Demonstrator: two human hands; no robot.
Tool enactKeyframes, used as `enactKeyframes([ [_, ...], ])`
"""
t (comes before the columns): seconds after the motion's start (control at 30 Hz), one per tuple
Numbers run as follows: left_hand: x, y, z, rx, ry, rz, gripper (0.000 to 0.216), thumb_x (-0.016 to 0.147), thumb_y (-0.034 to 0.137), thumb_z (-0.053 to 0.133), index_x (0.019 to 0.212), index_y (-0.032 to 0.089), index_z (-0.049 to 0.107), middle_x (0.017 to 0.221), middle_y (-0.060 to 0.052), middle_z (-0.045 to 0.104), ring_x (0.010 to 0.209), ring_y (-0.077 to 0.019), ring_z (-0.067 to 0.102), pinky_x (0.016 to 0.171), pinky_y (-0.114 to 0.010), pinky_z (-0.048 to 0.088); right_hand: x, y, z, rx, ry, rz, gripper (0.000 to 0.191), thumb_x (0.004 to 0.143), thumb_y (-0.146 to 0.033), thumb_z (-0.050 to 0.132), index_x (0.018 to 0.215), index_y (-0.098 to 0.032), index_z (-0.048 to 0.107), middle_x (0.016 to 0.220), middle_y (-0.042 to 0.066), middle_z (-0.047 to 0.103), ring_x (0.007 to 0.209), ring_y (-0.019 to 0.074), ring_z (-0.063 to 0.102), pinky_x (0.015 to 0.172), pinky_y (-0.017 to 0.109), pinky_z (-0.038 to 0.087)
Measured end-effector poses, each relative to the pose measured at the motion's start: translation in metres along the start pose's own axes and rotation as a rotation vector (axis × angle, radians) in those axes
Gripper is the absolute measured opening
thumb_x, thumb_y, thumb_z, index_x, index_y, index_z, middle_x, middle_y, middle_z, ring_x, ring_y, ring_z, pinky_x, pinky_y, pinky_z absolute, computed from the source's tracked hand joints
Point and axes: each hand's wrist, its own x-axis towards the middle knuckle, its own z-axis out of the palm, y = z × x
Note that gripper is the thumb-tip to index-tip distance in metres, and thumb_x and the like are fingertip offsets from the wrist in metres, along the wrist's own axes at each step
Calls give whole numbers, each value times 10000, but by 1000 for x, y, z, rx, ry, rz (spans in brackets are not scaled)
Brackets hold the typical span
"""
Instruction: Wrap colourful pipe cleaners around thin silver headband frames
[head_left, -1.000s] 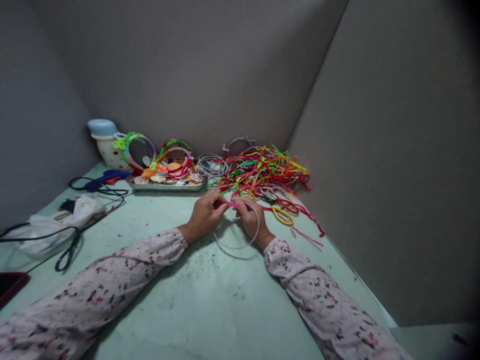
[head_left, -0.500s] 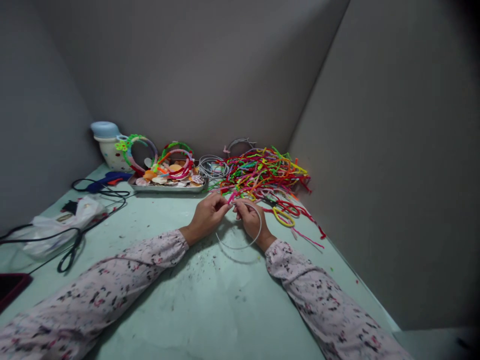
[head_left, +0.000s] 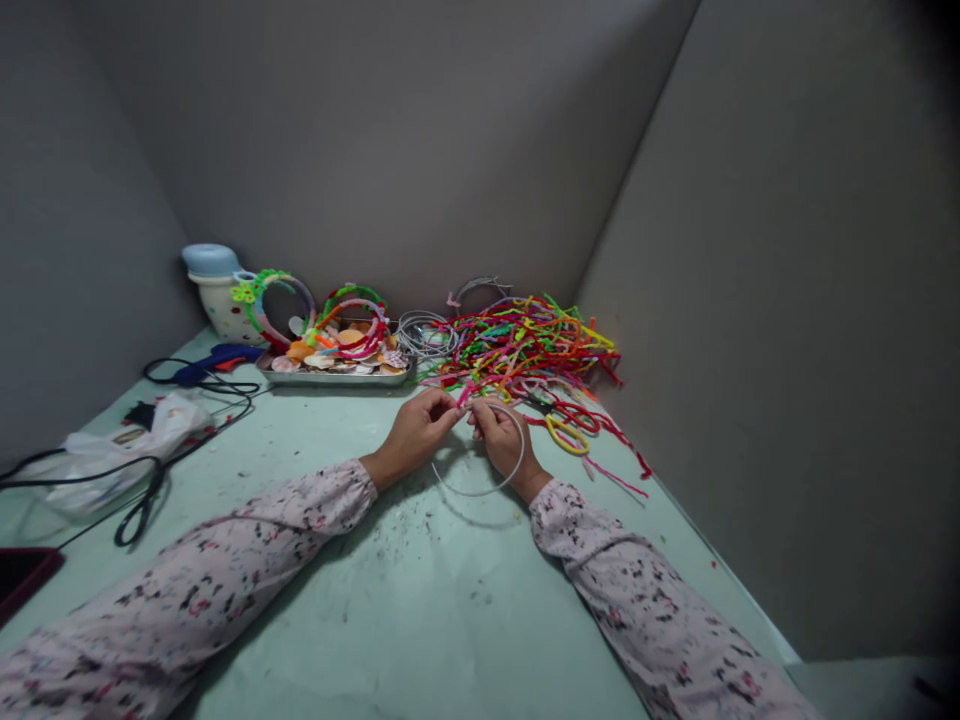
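My right hand [head_left: 501, 437] pinches the end of a thin whitish wire hoop [head_left: 480, 494]. Its curve hangs down in front of that hand and leaves a gap at the left. Fingertip to fingertip with it, my left hand [head_left: 412, 432] is closed in a pinch on a bright pink pipe cleaner [head_left: 464, 392], which sticks up between the two hands. Where the pipe cleaner meets the wire is too small to make out. Behind the hands spreads a tangled heap of coloured pipe cleaners [head_left: 532, 340].
Scissors with yellow and red handles [head_left: 568, 435] lie right of my hands. A metal tray [head_left: 337, 379] holds shells and decorated hoops, beside coiled wire [head_left: 427, 333]. At left are a lidded cup [head_left: 225, 305], a glue gun [head_left: 214, 365], black cable and a plastic bag [head_left: 112, 465].
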Motion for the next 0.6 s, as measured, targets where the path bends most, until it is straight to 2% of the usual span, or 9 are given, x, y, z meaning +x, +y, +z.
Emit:
enactKeyframes([
  [0.37, 1, 1, -2, 0, 18, 3, 248, 846, 362, 545, 691, 168, 561, 651, 15, 508, 622, -119, 448, 588, -245, 345, -2, -2, 2, 6, -20, -33, 249, 894, -388, 492, 884, -192, 646, 692, -8, 583, 539, 114, 529, 524, 238, 435],
  [0.6, 4, -5, 1, -342, -129, -165, 313, 849, 459, 514, 839, 161, 611, 746, -6, 574, 654, -122, 506, 614, -243, 415, 7, 7, -2, 129, 100, 87, 323, 863, -467, 503, 757, -179, 603, 684, -5, 574, 520, 103, 508, 498, 229, 425],
])
